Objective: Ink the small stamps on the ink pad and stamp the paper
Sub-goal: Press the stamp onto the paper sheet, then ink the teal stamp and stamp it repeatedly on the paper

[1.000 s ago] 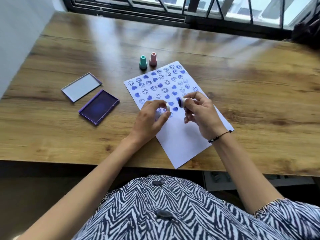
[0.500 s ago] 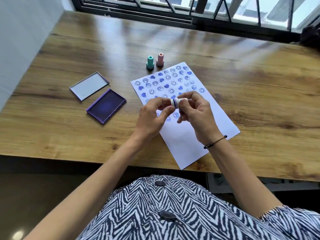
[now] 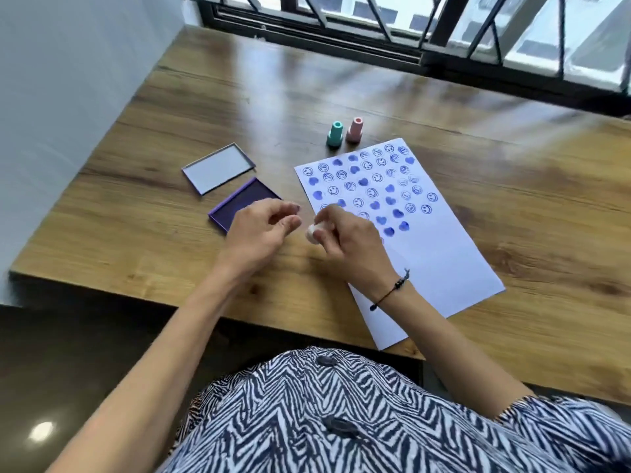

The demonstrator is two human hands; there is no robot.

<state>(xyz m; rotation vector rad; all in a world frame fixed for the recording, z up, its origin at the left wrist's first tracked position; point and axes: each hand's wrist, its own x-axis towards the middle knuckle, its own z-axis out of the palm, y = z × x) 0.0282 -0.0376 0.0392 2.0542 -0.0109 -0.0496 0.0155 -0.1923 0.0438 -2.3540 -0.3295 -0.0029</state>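
Wooden table [image 3: 478,206], window side far. White paper [image 3: 444,261] lies angled at centre-right, its upper half filled with blue smiley and heart prints, its near half blank.

Left of the paper: open ink pad [image 3: 251,199], long axis running diagonally from near-left to far-right; its near-right corner is hidden under the left hand. The pad's lid [image 3: 218,168] lies just beyond it, apart. Two spare stamps, teal stamp [image 3: 335,134] and pink stamp [image 3: 355,129], stand upright side by side just past the paper's far edge.

Left hand [image 3: 259,230] hovers over the pad's near corner, fingers loosely curled, holding nothing I can see. Right hand [image 3: 348,244] is over the paper's left edge, fingers closed around a small white stamp [image 3: 313,232]; only its pale end shows, pointing left. Motion blur hides the printing face.

Key relation: the pad lies left and slightly beyond the stamp, near, with the left hand between them. Likely step: re-inking.
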